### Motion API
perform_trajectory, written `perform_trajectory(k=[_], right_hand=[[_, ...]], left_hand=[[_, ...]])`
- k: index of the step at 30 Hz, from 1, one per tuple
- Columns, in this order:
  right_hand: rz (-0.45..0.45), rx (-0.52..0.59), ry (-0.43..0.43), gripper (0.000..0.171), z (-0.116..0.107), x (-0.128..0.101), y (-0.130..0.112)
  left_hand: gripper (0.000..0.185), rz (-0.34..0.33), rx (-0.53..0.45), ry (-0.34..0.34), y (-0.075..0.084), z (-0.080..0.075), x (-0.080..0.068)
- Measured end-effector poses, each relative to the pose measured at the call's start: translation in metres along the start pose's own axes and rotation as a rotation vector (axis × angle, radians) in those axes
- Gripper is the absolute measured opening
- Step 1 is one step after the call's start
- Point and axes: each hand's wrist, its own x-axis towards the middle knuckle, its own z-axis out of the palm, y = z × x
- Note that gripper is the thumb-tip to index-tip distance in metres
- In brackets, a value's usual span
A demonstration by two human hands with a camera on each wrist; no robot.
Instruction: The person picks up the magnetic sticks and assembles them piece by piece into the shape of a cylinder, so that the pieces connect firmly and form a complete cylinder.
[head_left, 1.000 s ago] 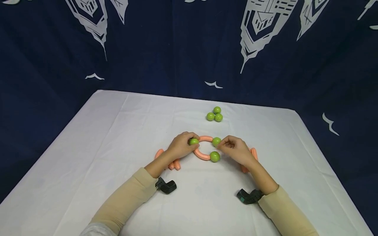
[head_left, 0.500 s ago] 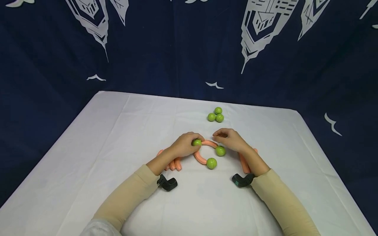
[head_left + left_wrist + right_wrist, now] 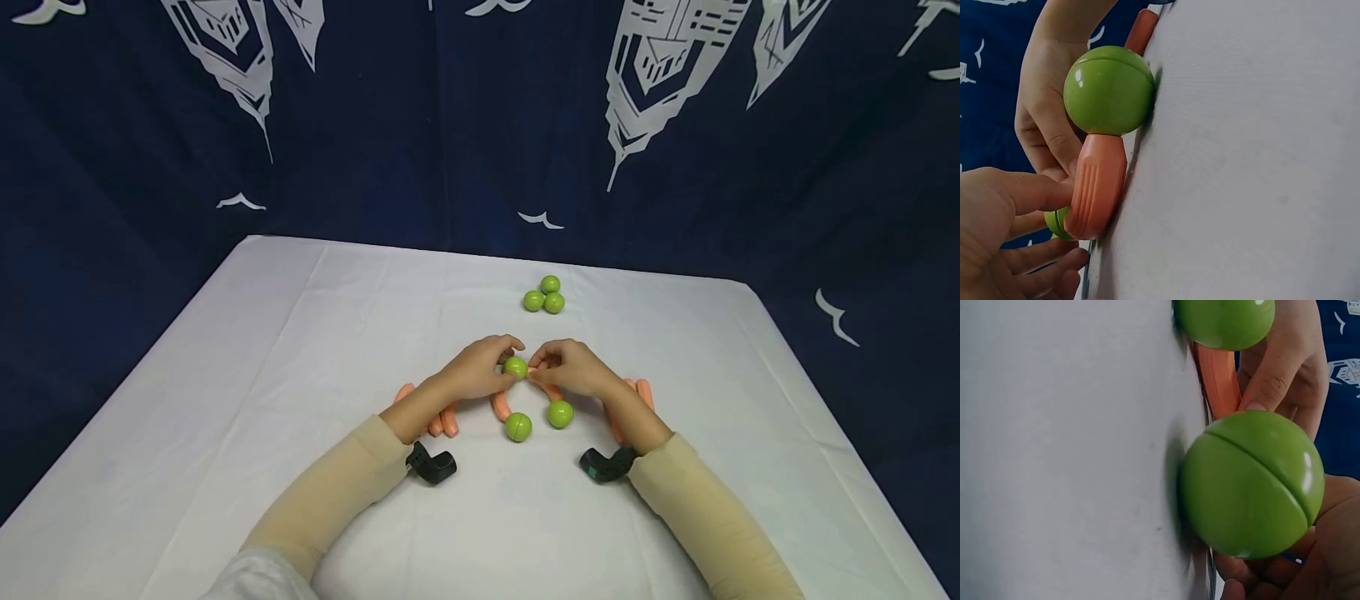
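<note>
An open chain of green balls and curved orange pieces lies at the table's middle. My left hand (image 3: 480,368) is curled round the green ball (image 3: 515,367) at the chain's far end. In the left wrist view its thumb lies along a curved orange piece (image 3: 1099,187). My right hand (image 3: 573,367) pinches the other curved orange piece (image 3: 550,390) close to that ball. Two green balls form the near ends, one at left (image 3: 517,427) and one at right (image 3: 560,414). In the right wrist view, the large near ball (image 3: 1250,484) partly hides my right fingers.
Farther back on the white table (image 3: 360,317), three loose green balls (image 3: 543,296) sit together. Several orange pieces (image 3: 442,421) lie under my left forearm, and more orange pieces (image 3: 645,392) lie beside my right forearm. A dark blue curtain (image 3: 450,125) hangs behind.
The chain has turned, its free-end balls swinging toward me. My right hand has left the right ball's side and come in to the orange piece; my left hand has shifted slightly right.
</note>
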Motion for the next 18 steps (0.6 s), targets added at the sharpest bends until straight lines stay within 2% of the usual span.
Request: perform_trajectory(k=[4, 8, 14, 18], right_hand=[[0.022, -0.03, 0.039, 0.015, 0.001, -0.005, 0.002], [0.047, -0.046, 0.081, 0.016, 0.0, -0.012, 0.006], [0.079, -0.042, 0.133, 0.019, 0.0, -0.02, 0.01], [0.087, -0.034, 0.145, 0.021, 0.001, -0.025, 0.01]], left_hand=[[0.043, -0.057, 0.032, 0.023, 0.002, 0.0, -0.008], [0.039, -0.085, 0.031, 0.023, 0.005, 0.0, -0.013], [0.034, -0.139, 0.007, -0.001, 0.012, 0.002, -0.013], [0.029, -0.164, -0.002, 0.01, 0.014, 0.004, -0.011]])
